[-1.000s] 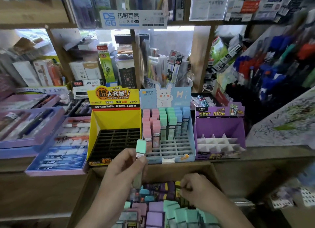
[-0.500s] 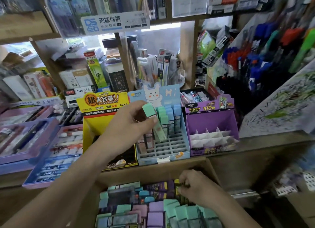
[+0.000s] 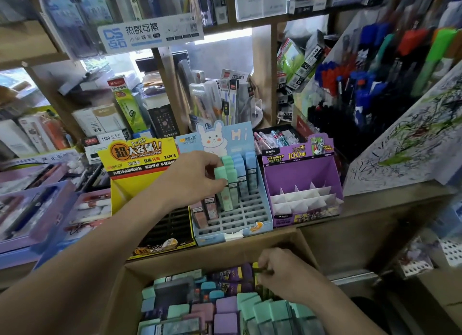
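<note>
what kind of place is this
Probably a stationery shop. Coloured pens fill the rack on the right, and the left hand holds a mint case at the blue display box, above a carton full of similar cases.

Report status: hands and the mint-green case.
Left hand pinches mint-green plastic case at blue cardboard grid display. Right hand down among packs in brown cardboard box, grip unclear. Standing green cases crowd the slot.

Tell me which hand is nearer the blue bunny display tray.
Left. The left hand pinches a mint case right over the blue bunny display tray; the right hand is lower, inside the cardboard box.
</note>
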A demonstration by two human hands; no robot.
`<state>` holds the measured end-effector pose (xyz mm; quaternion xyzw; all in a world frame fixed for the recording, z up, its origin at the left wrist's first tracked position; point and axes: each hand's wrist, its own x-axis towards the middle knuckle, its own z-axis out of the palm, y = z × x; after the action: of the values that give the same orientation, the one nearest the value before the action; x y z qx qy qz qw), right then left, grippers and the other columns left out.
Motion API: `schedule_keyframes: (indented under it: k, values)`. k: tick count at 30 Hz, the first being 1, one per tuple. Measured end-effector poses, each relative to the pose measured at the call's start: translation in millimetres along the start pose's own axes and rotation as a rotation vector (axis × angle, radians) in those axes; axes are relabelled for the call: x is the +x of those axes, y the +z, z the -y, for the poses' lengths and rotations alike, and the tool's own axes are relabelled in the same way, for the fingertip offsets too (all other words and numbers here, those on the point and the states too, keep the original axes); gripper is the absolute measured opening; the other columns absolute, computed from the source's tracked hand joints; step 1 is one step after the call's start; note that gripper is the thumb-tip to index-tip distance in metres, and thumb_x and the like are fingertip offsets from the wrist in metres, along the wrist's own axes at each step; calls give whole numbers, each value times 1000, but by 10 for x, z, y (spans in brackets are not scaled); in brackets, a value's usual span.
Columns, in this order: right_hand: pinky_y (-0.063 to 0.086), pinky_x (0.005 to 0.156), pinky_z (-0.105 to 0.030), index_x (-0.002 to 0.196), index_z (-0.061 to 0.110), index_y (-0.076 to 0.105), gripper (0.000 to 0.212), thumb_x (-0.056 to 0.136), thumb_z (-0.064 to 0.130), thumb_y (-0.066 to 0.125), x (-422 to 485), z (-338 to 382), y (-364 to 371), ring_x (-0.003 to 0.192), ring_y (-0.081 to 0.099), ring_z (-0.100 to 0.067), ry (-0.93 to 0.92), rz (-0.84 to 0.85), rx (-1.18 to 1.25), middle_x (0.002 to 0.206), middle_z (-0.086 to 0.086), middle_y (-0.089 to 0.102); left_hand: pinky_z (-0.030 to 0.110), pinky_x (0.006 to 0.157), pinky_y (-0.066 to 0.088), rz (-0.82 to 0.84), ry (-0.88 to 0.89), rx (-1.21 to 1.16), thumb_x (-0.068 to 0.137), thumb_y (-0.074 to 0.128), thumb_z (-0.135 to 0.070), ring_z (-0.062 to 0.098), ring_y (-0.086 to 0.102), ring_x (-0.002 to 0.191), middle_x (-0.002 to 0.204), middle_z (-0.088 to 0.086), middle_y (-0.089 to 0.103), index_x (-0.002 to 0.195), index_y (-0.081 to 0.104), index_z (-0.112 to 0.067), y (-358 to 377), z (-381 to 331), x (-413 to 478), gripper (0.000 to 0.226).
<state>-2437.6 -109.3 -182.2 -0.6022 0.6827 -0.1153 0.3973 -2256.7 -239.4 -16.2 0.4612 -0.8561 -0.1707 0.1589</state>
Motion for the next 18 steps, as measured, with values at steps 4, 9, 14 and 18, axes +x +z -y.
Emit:
schedule_keyframes:
  k: [4, 9, 14, 18]
  values:
    - [55, 92, -36, 112, 33, 58, 19, 96, 41, 62, 9, 4, -5, 97, 61, -9, 9, 5, -10, 111, 11, 55, 6, 51, 38, -9, 16, 39, 83, 75, -24, -12, 54, 59, 69, -12, 60, 77, 69, -22, 15, 11, 13, 9]
    - [55, 92, -36, 115, 32, 59, 22, 95, 41, 63, 16, -6, 1, 97, 61, -8, 7, 4, -18, 114, 10, 55, 11, 51, 35, -19, 28, 109, 82, 75, -27, -3, 56, 63, 75, -12, 61, 82, 71, -21, 30, 15, 16, 7]
    - [55, 94, -37, 117, 33, 60, 24, 95, 43, 63, 19, -14, 8, 97, 61, -7, 13, 7, -21, 116, 10, 55, 26, 59, 45, -30, 43, 183, 81, 74, -26, 12, 59, 68, 75, -3, 64, 75, 69, -20, 24, 0, 8, 9]
    - [56, 93, -36, 116, 34, 60, 23, 95, 43, 63, 27, -15, 11, 95, 61, -7, 13, 4, -30, 115, 10, 55, 30, 72, 52, -60, 41, 220, 80, 73, -26, 15, 62, 79, 85, -2, 66, 85, 74, -19, 16, -8, -3, 8]
